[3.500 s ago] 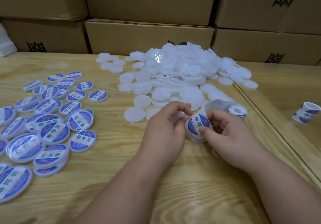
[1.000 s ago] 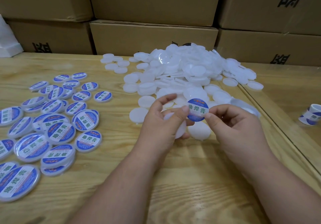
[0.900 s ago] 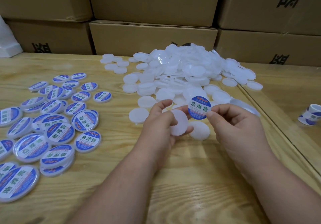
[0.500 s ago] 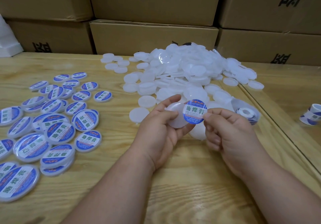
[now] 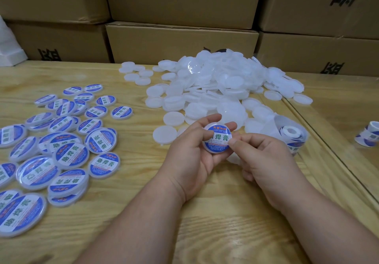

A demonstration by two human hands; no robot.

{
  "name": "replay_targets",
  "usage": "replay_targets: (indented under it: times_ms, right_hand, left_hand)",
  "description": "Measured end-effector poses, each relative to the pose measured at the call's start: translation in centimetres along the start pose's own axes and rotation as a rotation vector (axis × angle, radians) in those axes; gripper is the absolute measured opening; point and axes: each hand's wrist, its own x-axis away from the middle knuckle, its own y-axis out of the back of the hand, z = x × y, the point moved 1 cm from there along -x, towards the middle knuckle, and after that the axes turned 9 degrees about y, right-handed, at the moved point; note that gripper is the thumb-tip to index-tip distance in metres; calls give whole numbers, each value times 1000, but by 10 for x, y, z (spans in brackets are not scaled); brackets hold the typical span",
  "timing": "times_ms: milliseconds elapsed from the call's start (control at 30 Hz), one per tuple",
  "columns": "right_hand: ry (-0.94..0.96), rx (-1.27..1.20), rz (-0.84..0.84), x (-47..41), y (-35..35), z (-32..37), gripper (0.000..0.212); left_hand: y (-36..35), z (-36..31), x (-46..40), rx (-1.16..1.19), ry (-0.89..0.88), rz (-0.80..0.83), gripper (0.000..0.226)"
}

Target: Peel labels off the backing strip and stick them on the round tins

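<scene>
Label (image 5: 217,138) now down on the tin (image 5: 215,150); half a second ago it hung beside it. Left hand (image 5: 190,153) fingers grip tin, right hand (image 5: 264,157) fingers press label's edge. Sticking nearly complete.

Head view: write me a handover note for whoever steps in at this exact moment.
Left hand holds a round tin with a label already on it.
Right hand presses the label's edge with a fingertip.
Done: labelled tins lie on the left of the table.
Left: bare tins piled ahead; the label roll lies behind the right hand, with a second roll far right.
</scene>
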Motion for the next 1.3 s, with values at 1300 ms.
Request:
replay_targets:
  times_ms: [1300]
  right_hand:
    - [191, 165, -200, -1, 16, 8, 24]
  left_hand:
    - [14, -12, 0, -172, -316, -430, 21]
